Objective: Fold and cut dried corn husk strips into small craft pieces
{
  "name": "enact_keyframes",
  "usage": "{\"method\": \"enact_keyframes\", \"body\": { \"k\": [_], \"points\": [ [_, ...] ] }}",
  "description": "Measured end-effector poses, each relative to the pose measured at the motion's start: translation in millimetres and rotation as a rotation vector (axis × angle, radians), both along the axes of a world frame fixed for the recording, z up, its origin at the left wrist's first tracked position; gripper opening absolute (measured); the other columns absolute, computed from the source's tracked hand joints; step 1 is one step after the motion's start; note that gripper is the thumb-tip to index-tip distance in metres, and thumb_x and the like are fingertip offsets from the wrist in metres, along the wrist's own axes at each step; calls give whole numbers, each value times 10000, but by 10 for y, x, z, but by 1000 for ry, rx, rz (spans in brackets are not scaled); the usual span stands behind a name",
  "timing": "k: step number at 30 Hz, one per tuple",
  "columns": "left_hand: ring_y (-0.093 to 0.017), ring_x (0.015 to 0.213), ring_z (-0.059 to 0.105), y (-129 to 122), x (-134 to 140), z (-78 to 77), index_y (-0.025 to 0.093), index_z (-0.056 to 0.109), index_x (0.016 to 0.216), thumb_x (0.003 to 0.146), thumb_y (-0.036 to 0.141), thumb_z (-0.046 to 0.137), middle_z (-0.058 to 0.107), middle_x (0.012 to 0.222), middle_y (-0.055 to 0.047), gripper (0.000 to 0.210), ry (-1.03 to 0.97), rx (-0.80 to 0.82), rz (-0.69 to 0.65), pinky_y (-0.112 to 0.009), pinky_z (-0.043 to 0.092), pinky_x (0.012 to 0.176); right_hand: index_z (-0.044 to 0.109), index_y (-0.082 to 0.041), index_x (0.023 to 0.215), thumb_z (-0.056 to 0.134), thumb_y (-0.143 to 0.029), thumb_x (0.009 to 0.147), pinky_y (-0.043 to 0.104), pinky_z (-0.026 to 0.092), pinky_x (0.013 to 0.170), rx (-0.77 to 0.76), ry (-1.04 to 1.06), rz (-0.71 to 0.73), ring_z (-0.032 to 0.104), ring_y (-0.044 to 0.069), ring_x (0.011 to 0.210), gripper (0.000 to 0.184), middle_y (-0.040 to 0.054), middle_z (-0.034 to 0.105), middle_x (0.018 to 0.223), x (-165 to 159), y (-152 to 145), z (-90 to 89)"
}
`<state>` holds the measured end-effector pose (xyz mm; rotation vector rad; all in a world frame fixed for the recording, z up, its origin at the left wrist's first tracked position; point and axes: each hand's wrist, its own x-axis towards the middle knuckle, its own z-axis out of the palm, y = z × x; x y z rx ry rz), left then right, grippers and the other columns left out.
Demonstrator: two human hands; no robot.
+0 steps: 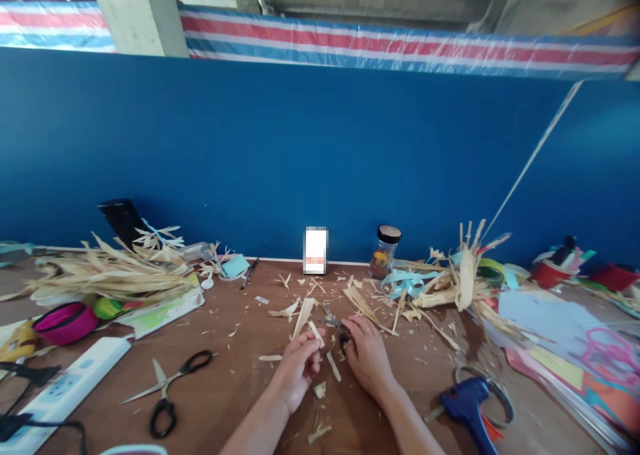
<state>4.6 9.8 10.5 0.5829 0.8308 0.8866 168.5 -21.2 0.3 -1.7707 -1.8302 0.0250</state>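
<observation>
Between the thumb and fingers of my left hand (298,365) is a narrow, pale strip of dried corn husk (316,334). My right hand (367,352) is beside it, fingers curled over the black handles of a small pair of scissors (344,338). The scissors' blades point left toward the strip, and the fingers partly hide the handles. A wider husk piece (303,316) lies just beyond my left hand. Another husk piece (357,302) rests past my right hand. Small husk scraps (320,390) are scattered over the brown table around both hands.
Larger open scissors (167,385) and a white power strip (75,392) lie left. A blue glue gun (467,402) and tape roll (500,398) lie right. Husk heaps (115,268) stand at the back left, a lidded jar (384,252) at the back. A blue partition (300,155) closes the far side.
</observation>
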Motion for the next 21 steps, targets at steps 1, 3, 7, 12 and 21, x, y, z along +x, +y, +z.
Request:
{"method": "enact_keyframes", "body": {
  "k": [1,3,7,12,21],
  "points": [
    [-11,401,379,-3,1,0,138,611,877,643,142,651,465,536,65,238,2,-1,-2,-113,303,380,553,-201,1105,428,-67,674,380,322,968,0,0,-1,439,219,1101,469,75,536,1131,0,-1,-2],
    [-15,399,380,-10,3,0,135,614,874,646,152,653,453,518,67,232,2,-2,-11,-114,304,379,548,-198,1114,423,-63,674,373,330,962,1,2,0,443,216,1094,477,76,536,1129,-1,-3,-7],
    [-19,404,388,-15,7,-5,136,619,874,642,160,660,453,509,69,237,-4,4,-14,-114,309,382,553,-202,1110,421,-60,674,373,332,963,11,1,2,443,216,1095,477,76,538,1125,-6,-4,-10],
    [-15,402,392,3,1,-26,145,623,863,620,163,681,490,548,60,250,-8,9,-3,-116,314,380,615,-221,1002,429,-51,670,384,330,963,13,-1,6,449,221,1092,417,70,547,1108,-20,-10,6],
    [-16,404,386,-11,7,-51,145,631,868,626,156,669,493,542,58,245,19,-3,-16,-116,307,380,629,-216,963,430,-48,671,376,338,959,20,-7,-4,453,217,1083,392,70,549,1096,-28,0,1]
  ]
}}
